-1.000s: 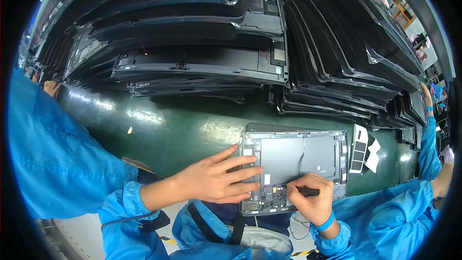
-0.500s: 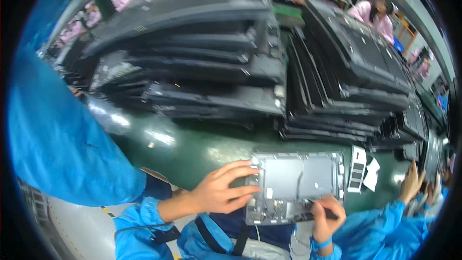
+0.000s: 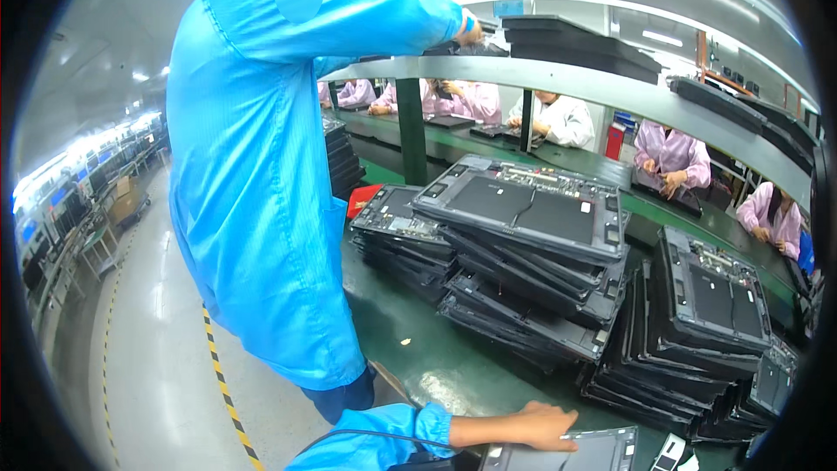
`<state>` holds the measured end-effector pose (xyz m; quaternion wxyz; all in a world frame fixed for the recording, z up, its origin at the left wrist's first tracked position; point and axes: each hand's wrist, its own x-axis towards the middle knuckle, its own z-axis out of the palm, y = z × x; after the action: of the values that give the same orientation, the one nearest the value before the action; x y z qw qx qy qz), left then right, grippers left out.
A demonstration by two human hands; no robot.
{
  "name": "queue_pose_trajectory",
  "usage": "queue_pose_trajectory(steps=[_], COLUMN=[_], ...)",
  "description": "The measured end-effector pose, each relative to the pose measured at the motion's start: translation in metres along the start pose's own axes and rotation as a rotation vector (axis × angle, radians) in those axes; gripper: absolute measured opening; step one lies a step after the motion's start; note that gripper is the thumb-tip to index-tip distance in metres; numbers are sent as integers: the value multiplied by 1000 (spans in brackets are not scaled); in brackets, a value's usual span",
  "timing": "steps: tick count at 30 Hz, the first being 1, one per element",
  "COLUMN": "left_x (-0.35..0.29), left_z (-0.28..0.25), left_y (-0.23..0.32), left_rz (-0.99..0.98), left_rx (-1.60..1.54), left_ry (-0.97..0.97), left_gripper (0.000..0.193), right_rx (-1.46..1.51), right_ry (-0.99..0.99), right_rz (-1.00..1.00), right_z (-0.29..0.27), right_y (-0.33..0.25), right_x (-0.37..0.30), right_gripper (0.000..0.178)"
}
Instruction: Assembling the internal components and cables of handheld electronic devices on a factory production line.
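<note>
And there, low down, the left hand lay on the gray device panel, fingers slightly apart! That panel sat on the green counter, cut off by the lower edge. The right hand was out of frame, its grip impossible to tell. Beyond rose stacked black housings, while a blue-coated co-worker stretched an arm to the raised shelf!

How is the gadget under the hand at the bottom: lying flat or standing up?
Lying flat: the gadget shows its broad grey face upward, with the left hand over it.
</note>
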<state>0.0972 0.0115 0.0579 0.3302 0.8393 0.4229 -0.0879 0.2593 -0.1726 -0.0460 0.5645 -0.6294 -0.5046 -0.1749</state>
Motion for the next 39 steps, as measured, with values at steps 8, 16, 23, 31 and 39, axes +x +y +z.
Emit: queue_pose_trajectory(steps=[8,16,23,31,39], left_x=[-34,-173,-267,-287,-245], left_z=[63,12,-20,-12,-78], left_y=[-42,-59,-100,-83,-49], left_rz=[154,-195,75,135,488], left_rx=[-642,-1212,-1680,-1786,-1885], left_ry=[92,540,1140,1293,1034], left_gripper=[66,62,32,38,44], right_rx=[265,574,561,622,756], right_ry=[75,331,-120,-310,-430], right_rz=[-25,111,460,552,666], right_z=[22,16,16,12,26], right_y=[-24,-4,38,10,22], right_x=[9,20,-13,12,11], right_gripper=[12,13,18,16,21])
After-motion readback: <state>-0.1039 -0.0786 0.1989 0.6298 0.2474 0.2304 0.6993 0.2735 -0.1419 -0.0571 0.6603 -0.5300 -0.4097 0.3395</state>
